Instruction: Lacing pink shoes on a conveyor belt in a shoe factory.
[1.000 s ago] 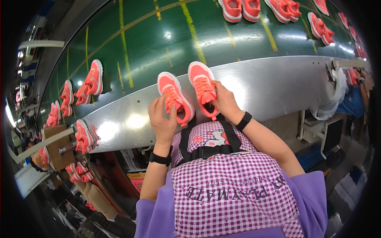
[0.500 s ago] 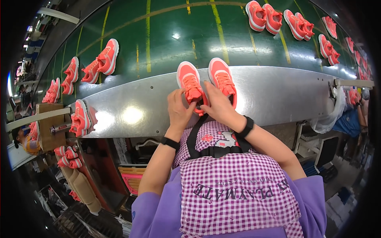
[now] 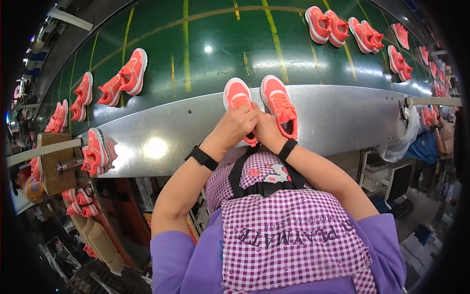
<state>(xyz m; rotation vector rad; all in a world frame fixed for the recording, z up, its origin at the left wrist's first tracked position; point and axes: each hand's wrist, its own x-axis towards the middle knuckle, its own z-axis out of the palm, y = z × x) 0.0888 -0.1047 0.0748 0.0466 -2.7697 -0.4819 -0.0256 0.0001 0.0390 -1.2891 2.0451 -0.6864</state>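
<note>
Two coral sneakers with white soles stand side by side on the metal ledge, toes pointing away from me. My left hand (image 3: 236, 126) reaches over the left sneaker (image 3: 237, 89), its fingers bent and pinched at the lace area. My right hand (image 3: 267, 128) meets it there, fingertips closed at the same spot between the two shoes. Both hands cover most of that sneaker's laces and part of its opening. The right sneaker (image 3: 279, 104) shows its laces and open collar, untouched by the left hand and just beside the right.
Beyond the metal ledge (image 3: 196, 139) runs a green belt (image 3: 210, 59) with yellow lines, carrying several coral pairs. Another pair (image 3: 96, 152) stands at the ledge's left end by a cardboard box (image 3: 58, 164). A clear plastic bag (image 3: 399, 139) hangs at the right. Co-workers show at both sides.
My left hand has moved from the left sneaker's collar up over its laces. My right hand has closed in beside it, and the fingers of both now come together.
</note>
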